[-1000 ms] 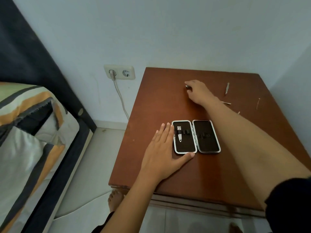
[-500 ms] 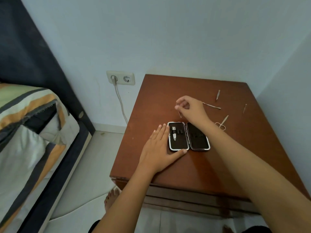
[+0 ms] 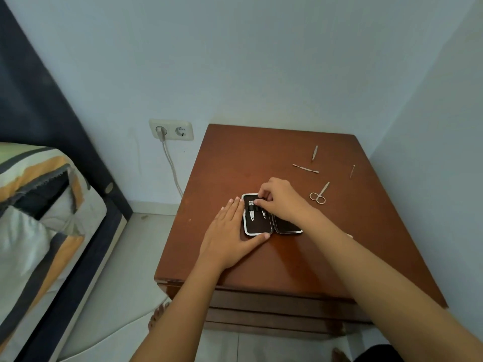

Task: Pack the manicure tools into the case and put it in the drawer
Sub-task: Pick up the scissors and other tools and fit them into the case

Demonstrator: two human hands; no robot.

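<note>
1. Head view, the case: the case (image 3: pixel 262 223) lies open flat near the middle of the tabletop (image 3: pixel 235 163), dark lining up. Its left half carries one tool already seated under the strap, the nail clipper (image 3: pixel 251 210), and a second small tool (image 3: pixel 264 214) just beside it at 3 o'clock.
2. Head view, the hands: the left hand (image 3: pixel 230 235) lies flat, fingers spread and holding nothing, pressed against the case's left edge with the thumb along its near edge. The right hand (image 3: pixel 279 198) hovers over the case's far end, its grip pinched closed on the top of the second tool, apparently working it under the strap.
3. Head view, still loose: from the case, roughly at 2 o'clock, lie the scissors (image 3: pixel 319 194), a thin pusher (image 3: pixel 305 168), a short pointed tool (image 3: pixel 315 152) and a slim stick (image 3: pixel 352 171), all well apart from the case.
4. Judged progress: about a third packed; four tools, closing the case and the drawer remain. The drawer fronts (image 3: pixel 274 309) at 6 o'clock look shut.
</note>
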